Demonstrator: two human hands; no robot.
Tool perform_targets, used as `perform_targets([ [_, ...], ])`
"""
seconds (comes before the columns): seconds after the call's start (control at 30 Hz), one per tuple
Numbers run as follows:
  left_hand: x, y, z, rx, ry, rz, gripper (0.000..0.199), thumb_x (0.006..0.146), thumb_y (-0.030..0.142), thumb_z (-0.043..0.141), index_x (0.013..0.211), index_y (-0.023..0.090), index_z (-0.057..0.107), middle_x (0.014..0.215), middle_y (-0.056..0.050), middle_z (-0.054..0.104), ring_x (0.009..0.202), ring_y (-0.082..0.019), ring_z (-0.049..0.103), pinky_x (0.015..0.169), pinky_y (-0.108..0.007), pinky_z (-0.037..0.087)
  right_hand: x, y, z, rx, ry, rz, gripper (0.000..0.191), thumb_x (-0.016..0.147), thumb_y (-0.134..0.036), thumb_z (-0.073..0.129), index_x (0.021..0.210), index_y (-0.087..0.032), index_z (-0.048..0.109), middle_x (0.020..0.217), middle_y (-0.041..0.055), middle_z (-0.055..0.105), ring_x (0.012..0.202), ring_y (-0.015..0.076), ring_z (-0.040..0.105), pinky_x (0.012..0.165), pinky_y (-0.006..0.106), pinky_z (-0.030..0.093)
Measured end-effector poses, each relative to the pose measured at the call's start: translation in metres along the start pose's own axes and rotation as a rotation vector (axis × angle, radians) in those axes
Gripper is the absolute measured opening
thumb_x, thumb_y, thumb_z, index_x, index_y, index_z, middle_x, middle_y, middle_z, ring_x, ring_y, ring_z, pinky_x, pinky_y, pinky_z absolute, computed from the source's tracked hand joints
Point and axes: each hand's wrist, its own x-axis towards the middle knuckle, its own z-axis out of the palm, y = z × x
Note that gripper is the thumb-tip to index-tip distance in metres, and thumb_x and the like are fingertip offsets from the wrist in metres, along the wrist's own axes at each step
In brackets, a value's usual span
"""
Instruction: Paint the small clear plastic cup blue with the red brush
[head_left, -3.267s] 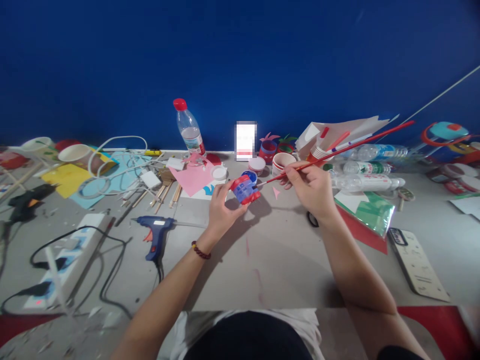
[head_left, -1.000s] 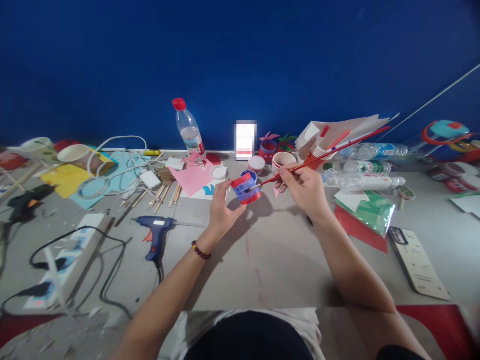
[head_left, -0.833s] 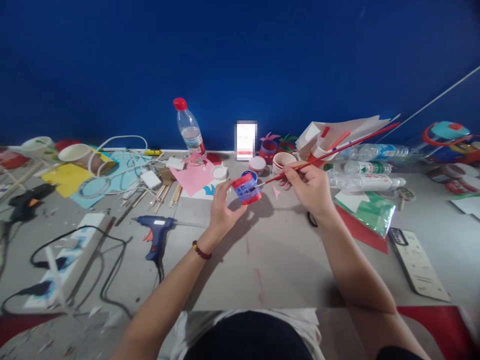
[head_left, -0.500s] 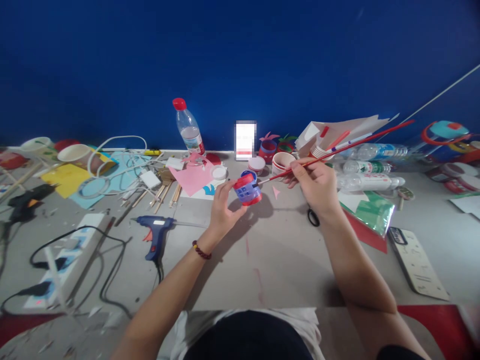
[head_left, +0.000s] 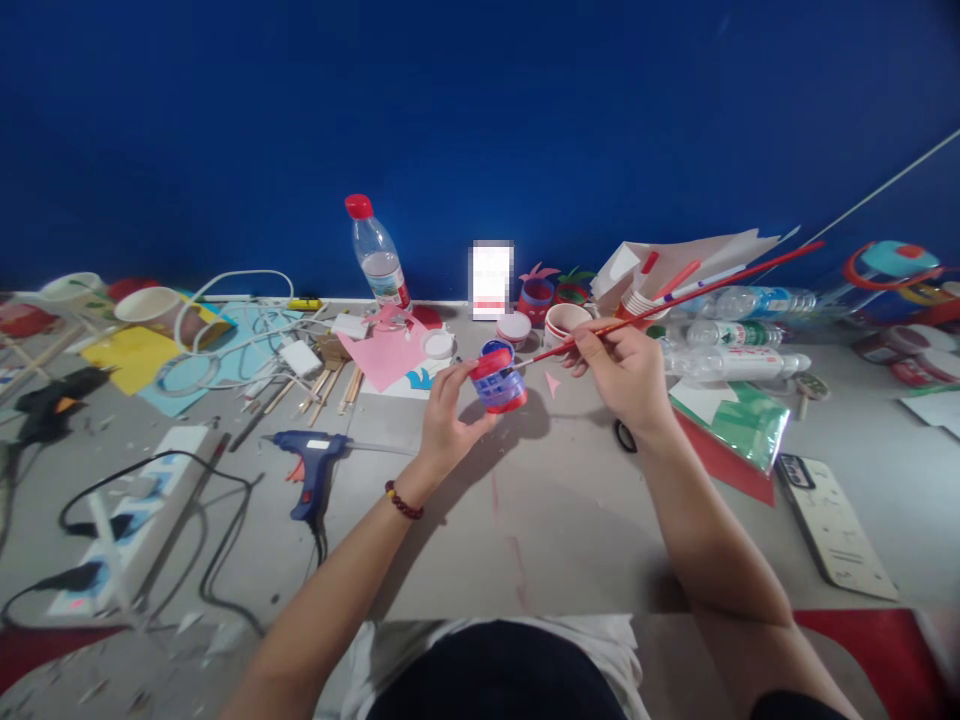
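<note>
My left hand [head_left: 448,420] grips a small cup [head_left: 500,388] painted blue-purple with red bands at both ends, tilted on its side above the table. Between the fingertips of my right hand [head_left: 626,370] is a long red paintbrush [head_left: 697,290], its tip against the cup's blue side. Just behind the cup stands an open pot of blue paint [head_left: 497,349], partly hidden. A white paper cup with red stripes [head_left: 568,322] stands beyond my right fingers, and a round pale lid [head_left: 514,328] lies near it.
A blue glue gun [head_left: 311,465] and a white power strip [head_left: 139,520] with black cords lie on the left. Behind are a water bottle [head_left: 382,265] and pink paper [head_left: 386,352]. Plastic bottles [head_left: 739,362], a green packet [head_left: 750,425] and a phone [head_left: 836,525] lie right.
The painted cup has turned slightly in my left hand and shifted a little to the right. My right hand has moved slightly left, with the brush tip still at the cup.
</note>
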Motion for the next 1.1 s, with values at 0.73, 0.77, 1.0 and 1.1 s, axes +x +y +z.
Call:
perform_targets([
  [0.73, -0.001, 0.0, 0.001, 0.018, -0.007, -0.012, 0.07, 0.073, 0.015, 0.074, 0.135, 0.028, 0.043, 0.126, -0.008, 0.058, 0.116, -0.026, 0.057, 0.101, -0.047, 0.051, -0.004, -0.005, 0.002, 0.033, -0.021, 0.033, 0.035, 0.082, -0.053, 0.07, 0.077, -0.019, 0.069, 0.064, 0.0025, 0.068, 0.052, 0.015, 0.064, 0.044, 0.028, 0.054],
  [0.77, -0.001, 0.0, 0.001, 0.024, -0.008, -0.012, 0.071, 0.072, 0.015, 0.074, 0.135, 0.028, 0.043, 0.126, -0.008, 0.058, 0.117, -0.026, 0.057, 0.101, -0.047, 0.05, -0.004, -0.005, 0.002, 0.03, -0.015, 0.028, 0.035, 0.082, -0.053, 0.069, 0.077, -0.019, 0.069, 0.064, 0.0026, 0.068, 0.053, 0.0152, 0.064, 0.044, 0.028, 0.054],
  [1.0, -0.001, -0.002, 0.0, 0.019, 0.009, 0.018, 0.073, 0.072, 0.015, 0.075, 0.136, 0.028, 0.042, 0.125, -0.008, 0.059, 0.116, -0.027, 0.058, 0.1, -0.047, 0.051, -0.001, -0.005, -0.001, -0.019, 0.058, -0.015, 0.027, 0.082, -0.045, 0.071, 0.075, -0.019, 0.068, 0.064, 0.002, 0.07, 0.051, 0.0145, 0.065, 0.046, 0.027, 0.056],
  [1.1, -0.001, -0.003, -0.001, 0.002, 0.023, 0.029, 0.071, 0.073, 0.016, 0.075, 0.136, 0.028, 0.044, 0.124, -0.009, 0.059, 0.115, -0.027, 0.058, 0.1, -0.046, 0.051, 0.0, -0.004, -0.004, -0.047, 0.1, -0.011, 0.023, 0.083, -0.041, 0.07, 0.076, -0.019, 0.069, 0.068, 0.0032, 0.073, 0.054, 0.015, 0.067, 0.048, 0.027, 0.057],
])
